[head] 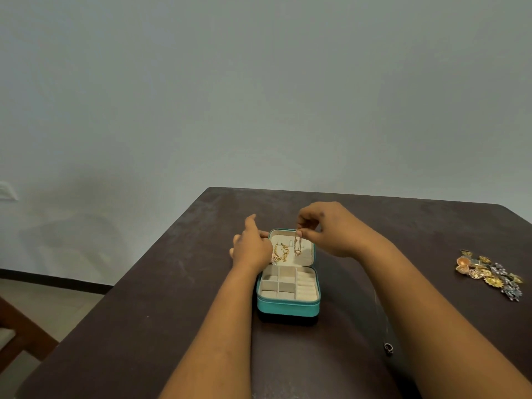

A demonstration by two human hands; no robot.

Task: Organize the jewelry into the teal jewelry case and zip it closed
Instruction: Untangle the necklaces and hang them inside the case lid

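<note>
Well apart: loose jewelry pile [489, 273] right of case [288, 308].

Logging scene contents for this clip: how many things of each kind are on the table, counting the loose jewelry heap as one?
Teal jewelry case, open: 1
Chains hanging in the lid: 2, a gold chain and a thin necklace pinched by the right hand
Heap of loose jewelry: 1
Small ring near the right forearm: 1
Total: 5

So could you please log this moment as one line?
right hand: pinches thin necklace | left hand: holds case lid | compartments: bare
</note>
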